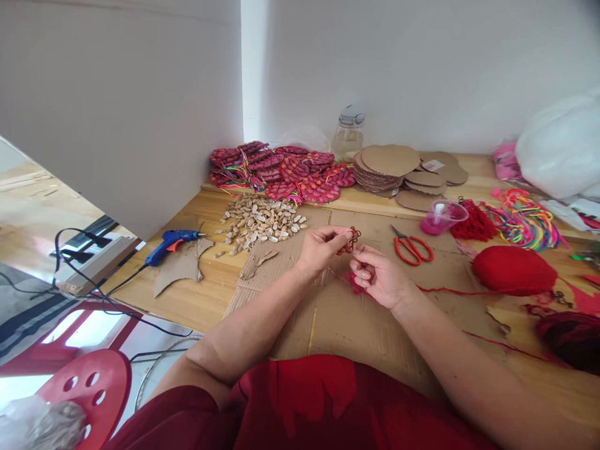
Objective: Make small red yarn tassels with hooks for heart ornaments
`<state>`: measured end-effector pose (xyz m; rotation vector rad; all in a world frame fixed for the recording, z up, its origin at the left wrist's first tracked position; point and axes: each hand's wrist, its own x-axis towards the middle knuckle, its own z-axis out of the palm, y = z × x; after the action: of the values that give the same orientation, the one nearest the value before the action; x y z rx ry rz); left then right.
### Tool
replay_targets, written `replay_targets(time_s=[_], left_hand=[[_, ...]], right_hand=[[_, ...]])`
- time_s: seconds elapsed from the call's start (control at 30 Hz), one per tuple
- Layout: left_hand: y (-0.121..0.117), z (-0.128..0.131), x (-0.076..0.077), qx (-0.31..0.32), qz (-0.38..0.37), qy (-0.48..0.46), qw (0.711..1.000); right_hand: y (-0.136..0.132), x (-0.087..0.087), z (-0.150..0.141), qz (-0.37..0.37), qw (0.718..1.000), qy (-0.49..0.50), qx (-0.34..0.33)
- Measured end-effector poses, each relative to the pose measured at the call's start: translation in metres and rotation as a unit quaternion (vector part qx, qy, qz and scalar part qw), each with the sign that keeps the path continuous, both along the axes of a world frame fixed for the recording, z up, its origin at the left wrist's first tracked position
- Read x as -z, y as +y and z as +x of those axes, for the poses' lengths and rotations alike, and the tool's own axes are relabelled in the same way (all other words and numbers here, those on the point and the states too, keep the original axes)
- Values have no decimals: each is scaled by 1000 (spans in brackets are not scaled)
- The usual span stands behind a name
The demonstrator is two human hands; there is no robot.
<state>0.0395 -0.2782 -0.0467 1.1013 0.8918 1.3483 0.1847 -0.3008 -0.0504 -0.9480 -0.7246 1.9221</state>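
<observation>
Over the cardboard sheet (300,312), my left hand (323,248) pinches a small dark brown looped piece (355,235), perhaps knotted cord or a metal ornament; its exact kind is too small to tell. My right hand (382,275) is closed just below it, fingertips pressed together at the piece's lower end. Beneath the right hand hangs a bit of red yarn (355,284); whether it is joined to the brown piece is hidden by the fingers. Orange-handled scissors (412,248) lie partly open to the right, and a ball of red yarn (514,270) trails a strand toward the right wrist.
Peanut shells (262,222) lie in a heap behind the left hand. A blue glue gun (171,245) with its cord sits at left. Woven red pieces (281,172), stacked cardboard cutouts (387,165), a plastic cup (443,217), tassels (529,219) and dark yarn (572,340) stand around.
</observation>
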Motion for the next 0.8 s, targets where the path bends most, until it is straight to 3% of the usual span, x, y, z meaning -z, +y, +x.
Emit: replay_targets(time_s=[0.17, 0.33, 0.47, 0.53, 0.67, 0.8], left_hand=[[-2, 0, -2, 16, -8, -5, 1000], [-3, 1, -2, 30, 5, 27, 999], [-2, 2, -1, 28, 5, 43, 999], [-2, 2, 0, 33, -5, 40, 999], [-2, 3, 1, 41, -40, 19, 998], [0, 3, 2, 25, -56, 17, 998]], right_hand=[[-1, -6, 0, 43, 998, -36, 16], [0, -4, -5, 75, 982, -100, 141], [6, -1, 0, 92, 971, -134, 178], [11, 1, 7, 134, 955, -186, 187], [25, 4, 28, 205, 895, -331, 217], [29, -9, 39, 214, 883, -278, 313]])
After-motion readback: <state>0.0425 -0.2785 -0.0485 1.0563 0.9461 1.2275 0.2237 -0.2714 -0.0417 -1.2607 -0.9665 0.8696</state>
